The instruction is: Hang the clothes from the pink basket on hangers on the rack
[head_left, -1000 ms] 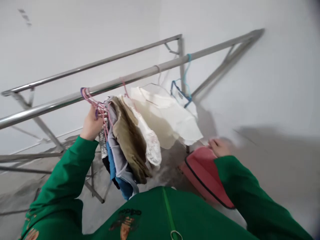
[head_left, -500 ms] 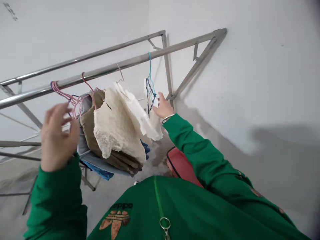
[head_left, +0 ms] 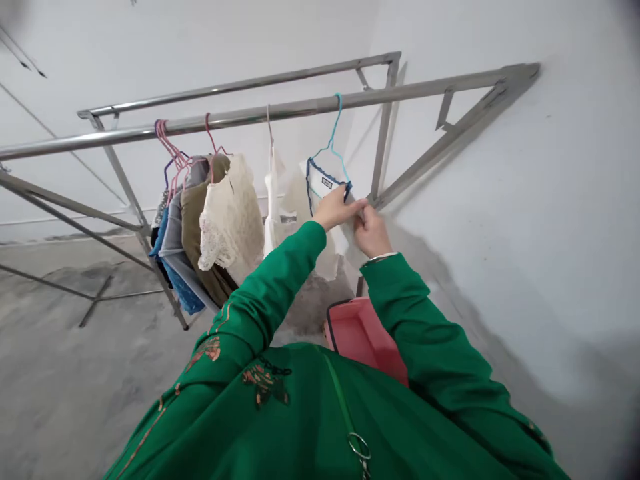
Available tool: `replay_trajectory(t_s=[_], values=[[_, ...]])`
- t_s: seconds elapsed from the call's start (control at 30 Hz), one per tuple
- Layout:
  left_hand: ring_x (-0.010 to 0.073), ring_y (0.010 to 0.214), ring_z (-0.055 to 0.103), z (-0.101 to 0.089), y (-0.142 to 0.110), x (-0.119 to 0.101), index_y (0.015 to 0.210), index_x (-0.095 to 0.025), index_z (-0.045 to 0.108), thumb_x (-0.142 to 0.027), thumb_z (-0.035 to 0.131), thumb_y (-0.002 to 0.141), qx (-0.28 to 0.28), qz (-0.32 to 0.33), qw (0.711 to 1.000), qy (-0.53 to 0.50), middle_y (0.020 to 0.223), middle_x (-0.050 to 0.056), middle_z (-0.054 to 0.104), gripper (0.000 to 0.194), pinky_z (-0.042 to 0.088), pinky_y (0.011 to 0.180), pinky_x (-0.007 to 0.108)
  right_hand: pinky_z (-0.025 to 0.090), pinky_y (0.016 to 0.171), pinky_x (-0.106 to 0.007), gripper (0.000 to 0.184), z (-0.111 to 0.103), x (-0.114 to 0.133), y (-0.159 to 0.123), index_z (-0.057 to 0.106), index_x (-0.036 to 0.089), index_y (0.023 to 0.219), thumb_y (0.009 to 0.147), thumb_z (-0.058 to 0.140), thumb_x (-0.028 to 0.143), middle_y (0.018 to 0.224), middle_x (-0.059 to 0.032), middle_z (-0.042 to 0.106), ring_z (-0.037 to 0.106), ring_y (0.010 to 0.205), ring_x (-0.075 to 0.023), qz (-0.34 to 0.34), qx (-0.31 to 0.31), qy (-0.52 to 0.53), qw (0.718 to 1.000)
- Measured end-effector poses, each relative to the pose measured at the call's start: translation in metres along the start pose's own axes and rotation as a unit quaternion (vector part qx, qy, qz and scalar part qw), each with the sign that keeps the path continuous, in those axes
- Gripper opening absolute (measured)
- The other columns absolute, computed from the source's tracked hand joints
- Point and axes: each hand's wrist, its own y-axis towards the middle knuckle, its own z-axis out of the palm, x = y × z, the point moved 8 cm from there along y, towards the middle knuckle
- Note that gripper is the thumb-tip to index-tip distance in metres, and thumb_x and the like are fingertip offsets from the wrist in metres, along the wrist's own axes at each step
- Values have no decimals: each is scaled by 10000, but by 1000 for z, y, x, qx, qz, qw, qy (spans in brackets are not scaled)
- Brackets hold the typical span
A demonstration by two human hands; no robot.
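A person in a green jacket (head_left: 270, 287) is reaching up with both bare hands to a white garment (head_left: 323, 227) hanging from a blue wire hanger (head_left: 327, 167) on a steel drying rack's rail (head_left: 280, 107). The left hand (head_left: 336, 208) is pinching the hanger's lower corner, and the right hand (head_left: 371, 233) is curled against the cloth just beside it (whether it is gripping is hard to tell). Pink hangers (head_left: 170, 143) carrying a cream lace top (head_left: 231, 217) and other clothes are hanging further left; a pink basket (head_left: 361, 340) is sitting on the concrete floor (head_left: 75, 373) below.

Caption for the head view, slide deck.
Left hand and right hand at white garment on blue hanger, on steel rack.
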Motion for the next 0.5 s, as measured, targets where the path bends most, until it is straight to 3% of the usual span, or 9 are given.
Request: replay_trajectory(t_s=[0.1,0.17,0.23,0.3,0.4,0.5], values=[[275,962,625,1,-6,-5,887,-118,602,-398,620,850,31,-28,998,35,943,127,673,283,473,863,384,480,961,-494,367,-2,-2,-4,560,187,1148,869,457,403,1030,-126,671,618,1050,-319,10,3,16,1000],[246,893,623,-1,-13,-14,816,-130,595,-301,599,851,43,-19,997,65,861,96,663,174,460,808,346,488,947,-511,344,0,-5,-6,578,192,1085,830,526,416,993,-119,680,625,1008,-316,23,37,19,999],[248,886,626,0,-23,-22,837,-129,603,-190,562,836,55,-7,992,110,857,100,663,74,446,774,335,505,932,-510,359,4,-9,-9,585,192,1055,771,608,410,992,-110,683,632,968,-292,45,93,58,993],[274,933,636,5,-36,-29,948,-119,612,-135,522,838,62,11,983,170,920,131,671,143,441,769,347,543,882,-485,420,5,-14,-11,575,189,1086,730,649,400,1043,-99,672,638,946,-254,93,134,143,976],[302,1009,641,23,-63,-37,1127,-103,577,-114,423,897,80,64,963,251,1016,178,662,277,449,788,369,584,784,-441,440,1,-21,-9,570,197,1118,769,596,464,1031,-73,658,639,912,-219,177,109,250,946],[308,1032,647,46,-90,-29,1112,-76,586,-63,358,903,129,83,949,274,1035,215,650,310,466,792,381,564,849,-447,444,6,-19,-2,610,186,1072,783,588,522,891,-54,657,632,884,-217,180,70,221,956]])
